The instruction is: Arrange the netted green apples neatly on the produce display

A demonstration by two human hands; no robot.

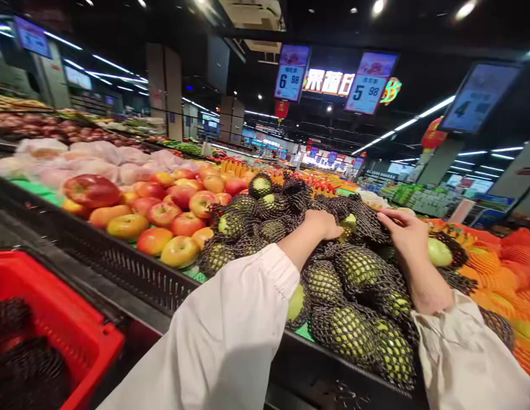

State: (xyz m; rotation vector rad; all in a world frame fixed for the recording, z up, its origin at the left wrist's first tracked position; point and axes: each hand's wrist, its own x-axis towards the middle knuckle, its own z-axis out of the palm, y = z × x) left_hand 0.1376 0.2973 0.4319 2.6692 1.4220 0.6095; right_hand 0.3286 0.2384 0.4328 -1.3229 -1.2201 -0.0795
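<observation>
"Looking down from the head, where does that yellow-green fruit (pixel 349 225) sit?"

"Right between the left hand (pixel 321 224) and the right hand (pixel 405 232), on top of the pile of netted fruit (pixel 362 266). The left is nearer; its thumb rests against the bare skin of the fruit."

"Which way does it lie?"

"Crosswise, as far as I can make out: the long axis runs roughly from one hand to the other. The bare patch faces the left, and the black mesh sleeve (pixel 368 221) stretches off toward the right."

"Is either one gripping?"

"The right pinches the sleeve's right edge between thumb and fingertips. The left is curled, fingers hidden, so I can't tell whether it clasps the fruit or only touches it."

"And around them?"

"Apples (pixel 187 224) left of the pile, and a red basket (pixel 103 341) lower left, well apart from both."
</observation>
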